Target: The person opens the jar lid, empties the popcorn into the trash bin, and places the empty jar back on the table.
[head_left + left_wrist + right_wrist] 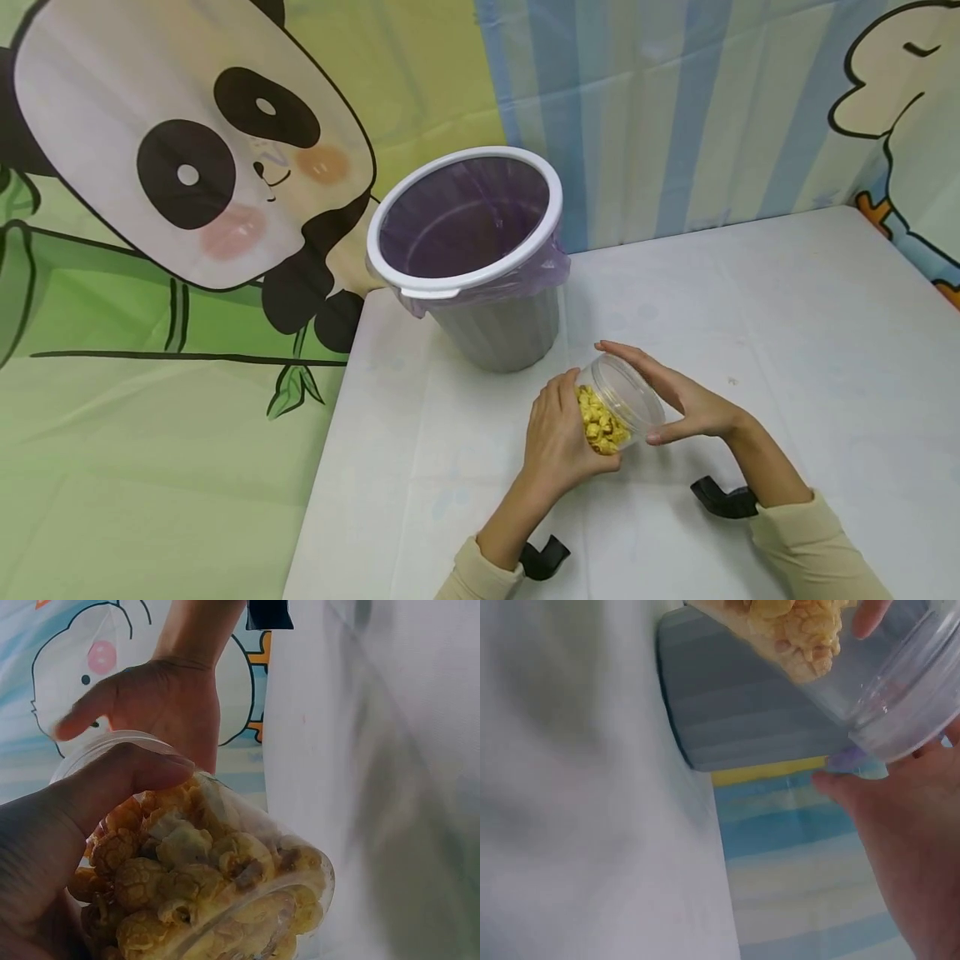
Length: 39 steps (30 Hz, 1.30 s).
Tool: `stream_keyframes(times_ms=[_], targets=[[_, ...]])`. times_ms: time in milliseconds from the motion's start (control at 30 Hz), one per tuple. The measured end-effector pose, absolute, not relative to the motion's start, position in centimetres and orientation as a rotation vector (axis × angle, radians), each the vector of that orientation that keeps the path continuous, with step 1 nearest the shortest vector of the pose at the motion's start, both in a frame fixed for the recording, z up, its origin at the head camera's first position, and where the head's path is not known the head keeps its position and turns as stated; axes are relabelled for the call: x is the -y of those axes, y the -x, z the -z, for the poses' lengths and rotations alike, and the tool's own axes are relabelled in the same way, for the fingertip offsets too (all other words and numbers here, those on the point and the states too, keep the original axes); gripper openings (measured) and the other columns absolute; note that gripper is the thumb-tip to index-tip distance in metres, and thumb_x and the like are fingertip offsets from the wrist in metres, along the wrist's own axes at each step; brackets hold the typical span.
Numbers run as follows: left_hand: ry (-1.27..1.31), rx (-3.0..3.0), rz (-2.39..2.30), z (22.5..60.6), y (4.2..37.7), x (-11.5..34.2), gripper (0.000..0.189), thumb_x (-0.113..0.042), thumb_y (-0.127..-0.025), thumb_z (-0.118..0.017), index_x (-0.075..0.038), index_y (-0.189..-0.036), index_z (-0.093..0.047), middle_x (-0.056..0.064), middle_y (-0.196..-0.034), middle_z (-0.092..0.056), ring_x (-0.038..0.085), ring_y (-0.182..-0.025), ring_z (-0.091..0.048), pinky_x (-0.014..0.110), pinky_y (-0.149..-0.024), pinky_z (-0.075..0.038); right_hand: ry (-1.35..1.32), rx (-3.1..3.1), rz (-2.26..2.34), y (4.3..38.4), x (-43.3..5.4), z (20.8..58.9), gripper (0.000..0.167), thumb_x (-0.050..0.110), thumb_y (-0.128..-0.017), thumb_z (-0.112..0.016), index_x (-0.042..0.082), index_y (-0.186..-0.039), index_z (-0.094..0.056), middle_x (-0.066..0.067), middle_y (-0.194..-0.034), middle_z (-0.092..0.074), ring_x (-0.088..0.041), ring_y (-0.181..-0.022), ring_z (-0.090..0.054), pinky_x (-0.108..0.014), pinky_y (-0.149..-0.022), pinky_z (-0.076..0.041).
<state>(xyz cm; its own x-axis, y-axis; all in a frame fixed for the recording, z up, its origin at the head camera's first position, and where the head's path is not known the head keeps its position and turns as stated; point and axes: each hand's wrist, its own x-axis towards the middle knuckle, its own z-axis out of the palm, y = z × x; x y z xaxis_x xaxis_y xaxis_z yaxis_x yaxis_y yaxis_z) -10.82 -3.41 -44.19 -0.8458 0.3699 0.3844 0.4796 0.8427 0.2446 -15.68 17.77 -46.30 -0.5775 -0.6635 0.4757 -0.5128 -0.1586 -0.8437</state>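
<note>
My left hand (553, 442) grips a clear plastic jar (300, 847) by its side, the thumb across it in the left wrist view. Yellow popcorn (600, 423) fills the lower part of the jar, which is tilted with its clear lid (637, 396) toward the right. Around that lid end my right hand (693, 402) is spread, thumb at the near edge and fingers at the far edge. In the right wrist view, its thumb (840, 789) extends straight beside the lid's rim. Part of the jar is hidden behind my left fingers.
A grey bin (495, 329) with a white rim and purple liner stands behind the jar on the white-covered table (420, 467). Behind it hangs a cartoon-printed cloth (637, 108). Black curved pieces (723, 498) sit at both wrists.
</note>
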Motion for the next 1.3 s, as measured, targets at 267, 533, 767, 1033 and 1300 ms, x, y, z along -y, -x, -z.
stream_keyframes(times_ms=[267, 533, 767, 1033, 1300], targets=[[0.649, 2.691, 0.484, 44.3, 10.8, 3.3, 0.113, -0.049, -0.043, -0.084, -0.002, -0.132, -0.034, 0.009, -0.120, -0.046, 0.020, -0.110, -0.047, 0.032, -0.095, -0.040, 1.084, -2.209, 1.767, 15.3, -18.2, 46.6, 0.087, 0.035, -0.075, -0.073, 0.007, -0.144, -0.028, -0.009, -0.143, -0.028, -0.022, -0.129, -0.024, -0.073, -0.089, -0.018], [0.656, 2.718, 0.454, 44.3, 10.7, 3.2, 0.113, -0.049, -0.043, -0.084, -0.002, -0.132, -0.034, 0.008, -0.119, -0.047, 0.020, -0.110, -0.047, 0.033, -0.096, -0.039, 1.294, -2.169, 1.763, 15.6, -18.5, 46.1, 0.091, 0.002, -0.063, -0.076, -0.003, -0.141, -0.029, -0.019, -0.141, -0.030, -0.029, -0.124, -0.031, -0.030, -0.097, -0.030], [0.658, 2.710, 0.431, 44.3, 10.6, 3.2, 0.113, -0.051, -0.043, -0.083, -0.002, -0.133, -0.034, 0.008, -0.120, -0.047, 0.019, -0.110, -0.047, 0.032, -0.096, -0.039, 1.476, -1.904, 1.814, 15.8, -18.5, 46.3, 0.094, 0.001, -0.063, -0.067, -0.011, -0.141, -0.015, -0.028, -0.147, -0.014, -0.032, -0.136, -0.012, -0.035, -0.108, -0.018], [0.650, 2.706, 0.429, 44.2, 10.5, 3.3, 0.112, -0.051, -0.044, -0.083, -0.002, -0.132, -0.034, 0.008, -0.119, -0.047, 0.019, -0.110, -0.047, 0.032, -0.096, -0.039, 1.121, -2.215, 1.683, 15.0, -18.3, 46.0, 0.091, 0.023, -0.072, -0.074, 0.007, -0.146, -0.023, -0.011, -0.145, -0.025, -0.021, -0.129, -0.025, -0.068, -0.092, -0.021], [0.648, 2.733, 0.423, 44.2, 10.4, 3.3, 0.113, -0.052, -0.044, -0.083, -0.002, -0.133, -0.034, 0.008, -0.121, -0.047, 0.020, -0.111, -0.047, 0.033, -0.096, -0.039, 1.252, -2.196, 1.666, 14.9, -18.0, 45.5, 0.096, 0.011, -0.066, -0.077, 0.003, -0.145, -0.022, -0.012, -0.147, -0.025, -0.024, -0.131, -0.026, -0.028, -0.103, -0.026]])
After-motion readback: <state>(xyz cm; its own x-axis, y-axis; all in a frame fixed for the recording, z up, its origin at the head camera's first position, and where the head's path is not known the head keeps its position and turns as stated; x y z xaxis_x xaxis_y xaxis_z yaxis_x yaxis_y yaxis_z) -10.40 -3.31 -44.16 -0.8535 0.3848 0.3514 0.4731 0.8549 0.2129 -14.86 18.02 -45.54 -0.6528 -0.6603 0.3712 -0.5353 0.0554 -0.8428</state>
